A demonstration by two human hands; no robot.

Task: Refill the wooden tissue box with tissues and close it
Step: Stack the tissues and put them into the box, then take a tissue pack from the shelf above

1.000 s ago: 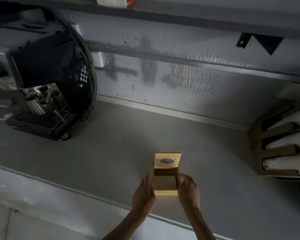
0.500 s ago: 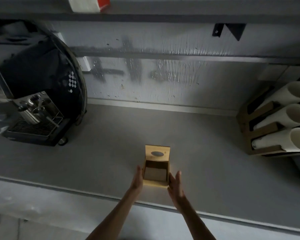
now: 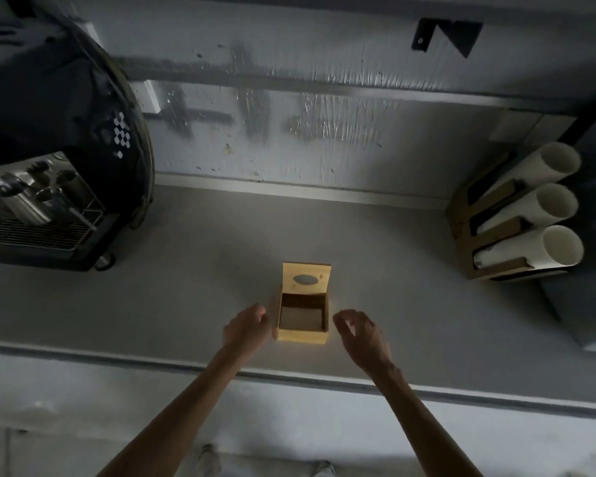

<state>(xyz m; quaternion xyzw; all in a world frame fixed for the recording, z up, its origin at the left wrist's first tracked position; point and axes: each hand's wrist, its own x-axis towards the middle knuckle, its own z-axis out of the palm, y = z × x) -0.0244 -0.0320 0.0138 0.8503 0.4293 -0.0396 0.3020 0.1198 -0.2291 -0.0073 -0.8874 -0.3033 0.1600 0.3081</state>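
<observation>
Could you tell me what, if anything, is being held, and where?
Nothing is held; the left hand and right hand flank the wooden box, apart.

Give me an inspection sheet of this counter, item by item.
Surface: grey counter, box near its front edge.
Job's things: wooden tissue box, lid raised, no tissues seen inside.
Clutter: nothing seen.
Hands: left hand and right hand flank the box, fingers loosely curled, holding nothing.
Cables: nothing seen.
Surroundings: coffee machine at left; cup dispenser with three white stacks at right.
</observation>
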